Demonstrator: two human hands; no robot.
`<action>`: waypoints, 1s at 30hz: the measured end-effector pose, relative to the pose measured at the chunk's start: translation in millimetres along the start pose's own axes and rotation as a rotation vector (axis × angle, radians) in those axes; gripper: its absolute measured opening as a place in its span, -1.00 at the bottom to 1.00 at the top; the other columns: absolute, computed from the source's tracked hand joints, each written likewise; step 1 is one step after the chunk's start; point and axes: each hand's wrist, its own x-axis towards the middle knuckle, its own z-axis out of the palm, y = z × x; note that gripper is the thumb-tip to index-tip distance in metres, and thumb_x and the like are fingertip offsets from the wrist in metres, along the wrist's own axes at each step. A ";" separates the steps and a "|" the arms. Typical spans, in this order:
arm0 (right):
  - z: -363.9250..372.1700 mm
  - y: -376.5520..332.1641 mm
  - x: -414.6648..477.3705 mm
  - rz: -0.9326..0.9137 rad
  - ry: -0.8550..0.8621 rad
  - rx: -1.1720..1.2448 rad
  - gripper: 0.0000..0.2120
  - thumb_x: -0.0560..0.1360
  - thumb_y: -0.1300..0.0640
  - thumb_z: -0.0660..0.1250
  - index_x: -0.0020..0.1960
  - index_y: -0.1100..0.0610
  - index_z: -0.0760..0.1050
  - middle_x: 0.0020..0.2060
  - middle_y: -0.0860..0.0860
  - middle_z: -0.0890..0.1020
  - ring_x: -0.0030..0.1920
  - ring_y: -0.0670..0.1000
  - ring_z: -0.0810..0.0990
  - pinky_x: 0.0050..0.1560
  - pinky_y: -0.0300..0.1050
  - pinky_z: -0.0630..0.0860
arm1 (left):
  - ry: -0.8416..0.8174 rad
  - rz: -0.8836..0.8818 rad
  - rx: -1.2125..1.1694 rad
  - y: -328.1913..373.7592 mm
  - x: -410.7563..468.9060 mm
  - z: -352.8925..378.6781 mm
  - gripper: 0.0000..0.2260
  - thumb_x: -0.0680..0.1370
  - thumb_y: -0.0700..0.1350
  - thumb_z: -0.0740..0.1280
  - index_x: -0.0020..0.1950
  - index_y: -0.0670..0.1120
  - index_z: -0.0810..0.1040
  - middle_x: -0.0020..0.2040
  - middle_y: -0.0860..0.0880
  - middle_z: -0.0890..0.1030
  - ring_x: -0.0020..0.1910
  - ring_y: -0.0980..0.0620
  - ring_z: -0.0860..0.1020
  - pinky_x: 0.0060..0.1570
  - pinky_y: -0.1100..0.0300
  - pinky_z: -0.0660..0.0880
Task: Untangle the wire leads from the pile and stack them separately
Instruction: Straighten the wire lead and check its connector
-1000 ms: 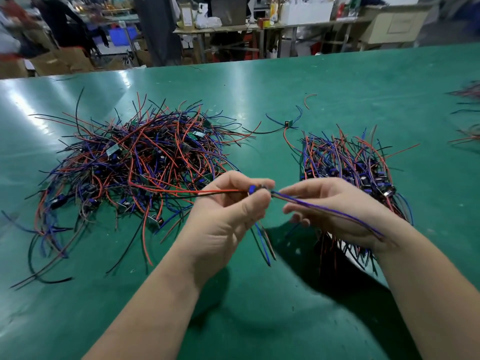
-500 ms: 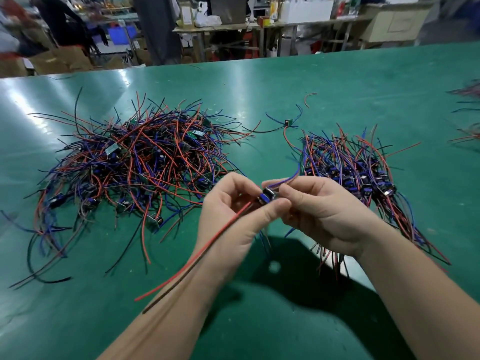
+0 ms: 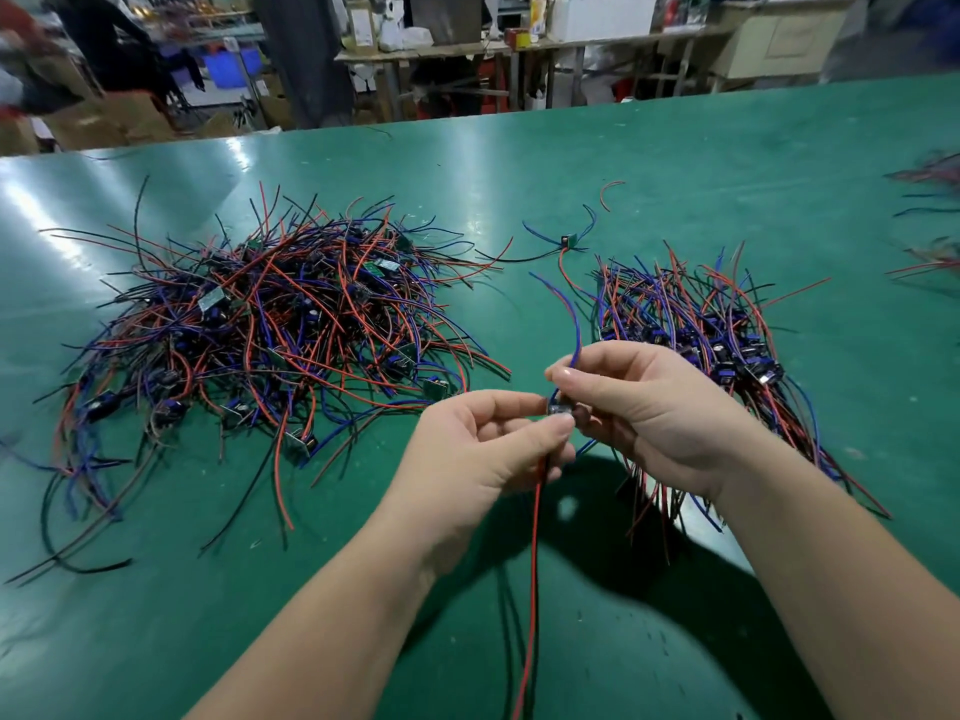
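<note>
A big tangled pile point(image 3: 270, 335) of red, blue and black wire leads with small boards lies at the left of the green table point(image 3: 675, 168). A tidier stack of leads point(image 3: 696, 330) lies at the right, partly hidden behind my right hand. Both hands meet in front of me on one wire lead point(image 3: 560, 409) with a small board. My left hand point(image 3: 483, 449) pinches the board end, and the red and black wires hang straight down from it. My right hand point(image 3: 644, 413) grips the same board, with a blue wire curving up past its thumb.
One loose lead with a small board point(image 3: 569, 241) lies between the two heaps, farther back. More wires point(image 3: 930, 252) lie at the right edge. Beyond the table's far edge stand benches, boxes and a person point(image 3: 104, 49).
The red and black wires swung from pointing left to hanging straight down. The blue wire rose upward above my right hand. Both hands stayed together on the lead.
</note>
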 end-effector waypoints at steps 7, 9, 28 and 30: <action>-15.4 -9.3 3.0 -0.130 0.196 -0.008 -0.94 0.18 0.21 0.42 -0.45 0.09 0.60 -0.48 -0.03 0.60 -0.49 -0.14 0.55 -0.49 -0.38 0.40 | -0.259 -0.229 0.115 1.4 -8.7 -0.6 -0.62 0.23 -0.14 0.49 0.00 -0.22 0.57 -0.32 -0.03 0.65 -0.37 0.07 0.63 -0.40 0.30 0.52; -18.5 -11.0 2.8 -0.116 0.196 0.023 -0.94 0.19 0.22 0.42 -0.43 0.11 0.58 -0.49 -0.02 0.59 -0.49 -0.12 0.57 -0.50 -0.37 0.42 | -0.288 -0.241 0.108 2.3 -9.0 -0.7 -0.64 0.24 -0.14 0.48 -0.01 -0.21 0.57 -0.31 -0.02 0.65 -0.36 0.08 0.64 -0.39 0.31 0.52; -26.9 -16.6 3.1 0.017 0.447 0.083 -0.81 0.48 0.18 0.38 -0.27 0.13 0.42 -0.62 -0.02 0.49 -0.56 -0.02 0.57 -0.60 -0.36 0.37 | -0.285 -0.197 0.379 -3.6 -3.0 -8.2 -0.85 0.45 -0.28 0.45 -0.07 -0.15 0.53 -0.36 -0.07 0.65 -0.37 0.04 0.63 -0.39 0.30 0.51; -27.1 -16.4 4.2 0.053 0.477 0.102 -0.83 0.48 0.16 0.36 -0.25 0.12 0.43 -0.62 -0.03 0.49 -0.57 -0.03 0.56 -0.60 -0.38 0.34 | -0.290 -0.200 0.384 -2.3 -3.2 -8.9 -0.86 0.45 -0.28 0.45 -0.09 -0.14 0.53 -0.36 -0.06 0.65 -0.40 0.08 0.62 -0.42 0.33 0.49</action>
